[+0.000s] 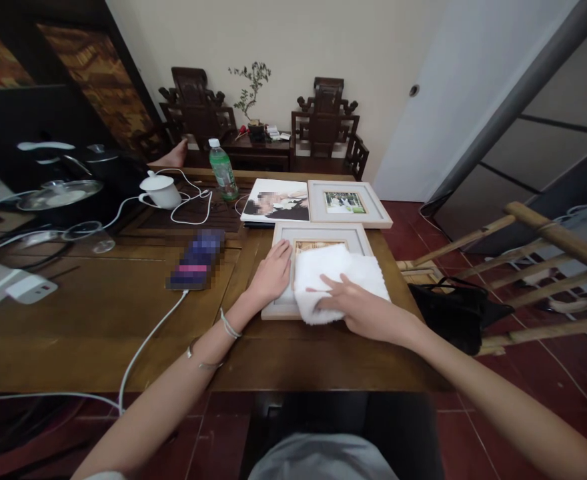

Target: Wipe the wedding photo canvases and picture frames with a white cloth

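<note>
A light wooden picture frame (277, 308) lies flat near the table's front edge, with a brownish picture partly showing in its middle. My left hand (272, 275) rests on its left border, fingers stretched out along the edge. Over the frame's right half is a fluffy white cloth (343, 263). My right hand (348, 301) grips that cloth against the frame, its fingers bent into the folds. Behind lie a second framed picture (368, 200) and a photo panel (268, 187) on top of something dark.
A phone (196, 261) with a white cable lies left of the frame. Further back are a green-labelled bottle (223, 172), a lidded white cup (161, 191) and a clear plastic cup (91, 237). A bamboo rack (548, 267) stands right of the wooden table (98, 333). Someone's bare foot (173, 155) shows behind.
</note>
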{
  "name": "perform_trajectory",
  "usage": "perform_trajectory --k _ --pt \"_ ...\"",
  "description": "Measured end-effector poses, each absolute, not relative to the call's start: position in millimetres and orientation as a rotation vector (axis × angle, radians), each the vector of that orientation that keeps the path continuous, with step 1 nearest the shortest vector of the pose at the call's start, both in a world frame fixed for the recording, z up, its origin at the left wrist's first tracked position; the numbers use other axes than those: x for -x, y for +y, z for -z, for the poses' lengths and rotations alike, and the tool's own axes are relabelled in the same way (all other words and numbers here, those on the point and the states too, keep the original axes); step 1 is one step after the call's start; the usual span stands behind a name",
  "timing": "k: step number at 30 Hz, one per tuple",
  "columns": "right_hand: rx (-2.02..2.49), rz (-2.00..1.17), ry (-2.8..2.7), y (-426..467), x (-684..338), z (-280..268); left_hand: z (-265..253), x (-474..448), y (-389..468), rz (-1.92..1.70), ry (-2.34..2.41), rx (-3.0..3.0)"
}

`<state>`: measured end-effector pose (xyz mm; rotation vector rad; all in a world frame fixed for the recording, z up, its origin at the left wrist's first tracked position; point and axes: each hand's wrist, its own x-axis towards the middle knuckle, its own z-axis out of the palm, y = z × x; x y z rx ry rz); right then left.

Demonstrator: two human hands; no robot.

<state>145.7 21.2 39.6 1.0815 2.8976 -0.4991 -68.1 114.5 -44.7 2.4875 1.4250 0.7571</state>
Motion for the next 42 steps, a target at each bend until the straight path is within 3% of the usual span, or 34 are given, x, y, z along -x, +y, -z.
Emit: perform_trajectory --k 4,11,14,18,28,38,42 --pt "-1.076 0.516 2.924 13 -139 -39 45 68 114 -0.76 1.411 -2.508" --pt "-1.34 -0.155 2.887 92 -128 -5 48 69 116 -0.757 1.412 -2.502" --pt "-1.388 -0.292 2.865 119 -121 -3 49 69 116 -0.769 1.403 -2.475" --pt "-1.374 -0.237 2.878 112 -114 -6 48 69 115 -0.893 1.396 -2.392" --pt "-0.984 0.335 2.965 14 -136 -34 37 64 111 -0.898 1.399 -2.31" --pt "-1.386 -0.16 2.89 98 -121 -10 48 66 118 -0.925 1.371 -2.41" --pt "-1.355 -0.34 2.959 142 -99 -13 44 67 117 -0.886 1.324 -2.449"
